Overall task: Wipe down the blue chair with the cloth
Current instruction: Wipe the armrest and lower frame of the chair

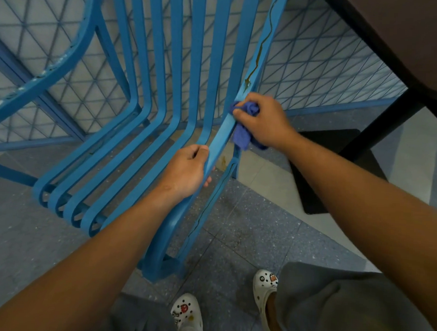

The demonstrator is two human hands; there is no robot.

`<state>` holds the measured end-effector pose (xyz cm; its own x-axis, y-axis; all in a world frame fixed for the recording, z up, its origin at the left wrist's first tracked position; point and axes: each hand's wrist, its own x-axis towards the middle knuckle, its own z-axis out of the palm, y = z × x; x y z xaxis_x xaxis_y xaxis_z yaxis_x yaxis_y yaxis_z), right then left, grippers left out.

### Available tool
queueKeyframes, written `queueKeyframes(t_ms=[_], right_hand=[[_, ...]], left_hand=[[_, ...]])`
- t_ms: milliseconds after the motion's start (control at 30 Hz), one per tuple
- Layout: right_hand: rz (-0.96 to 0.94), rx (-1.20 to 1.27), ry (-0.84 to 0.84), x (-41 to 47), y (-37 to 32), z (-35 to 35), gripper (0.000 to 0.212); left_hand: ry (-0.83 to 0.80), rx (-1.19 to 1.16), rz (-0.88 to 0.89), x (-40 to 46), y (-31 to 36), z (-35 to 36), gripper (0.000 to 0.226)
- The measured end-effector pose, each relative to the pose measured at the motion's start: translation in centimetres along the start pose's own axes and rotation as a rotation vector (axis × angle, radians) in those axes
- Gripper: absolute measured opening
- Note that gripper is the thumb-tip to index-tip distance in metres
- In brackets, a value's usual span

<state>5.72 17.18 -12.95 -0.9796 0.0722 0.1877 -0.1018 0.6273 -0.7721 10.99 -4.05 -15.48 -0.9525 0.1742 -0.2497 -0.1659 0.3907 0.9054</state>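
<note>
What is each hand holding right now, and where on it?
The right hand grips the bunched blue-purple cloth against the blue slatted metal chair's rightmost slat. The left hand grips that same slat lower down.

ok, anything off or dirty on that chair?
Yes. A brownish drip streak runs down the rightmost slat of the blue chair, just above the cloth in the right hand. A similar stain marks the floor below. Chipped paint shows on the frame at left.
</note>
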Motion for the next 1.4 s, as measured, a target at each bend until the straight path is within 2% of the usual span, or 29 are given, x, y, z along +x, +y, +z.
queueKeyframes(t_ms=[233,367,433,533,833,967,1133,1333,1400], right_hand=[[0.057,0.035,0.172,1.7,-0.7,0.2,0.018],[0.054,0.09,0.048,-2.0,-0.2,2.4,0.026],[0.053,0.099,0.012,-3.2,0.0,2.9,0.028],[0.058,0.1,0.004,-3.5,-0.4,2.6,0.029],[0.066,0.021,0.054,-4.6,-0.7,1.2,0.012],[0.041,0.002,0.052,-6.0,-0.6,0.2,0.009],[0.04,0.047,0.094,-7.2,-1.3,-0.2,0.005],[-0.003,0.093,0.07,-9.2,-3.0,0.8,0.023],[-0.019,0.094,0.081,-9.3,-3.6,1.0,0.027]], left_hand=[[0.007,0.018,0.005,-0.2,0.3,0.0,0.032],[-0.049,0.051,0.022,-0.3,0.3,0.1,0.025],[-0.097,0.143,0.099,-0.7,0.2,0.1,0.029],[-0.121,0.252,0.224,-1.0,0.0,0.0,0.038],[-0.17,0.338,0.226,-0.7,0.3,-0.7,0.058],[-0.204,0.355,0.272,-1.7,-0.9,-2.8,0.052],[-0.295,0.346,0.226,-2.7,-3.1,-7.3,0.064],[-0.322,0.517,0.181,-3.8,-4.7,-12.2,0.067],[-0.313,0.561,0.221,-4.5,-4.8,-12.7,0.063]])
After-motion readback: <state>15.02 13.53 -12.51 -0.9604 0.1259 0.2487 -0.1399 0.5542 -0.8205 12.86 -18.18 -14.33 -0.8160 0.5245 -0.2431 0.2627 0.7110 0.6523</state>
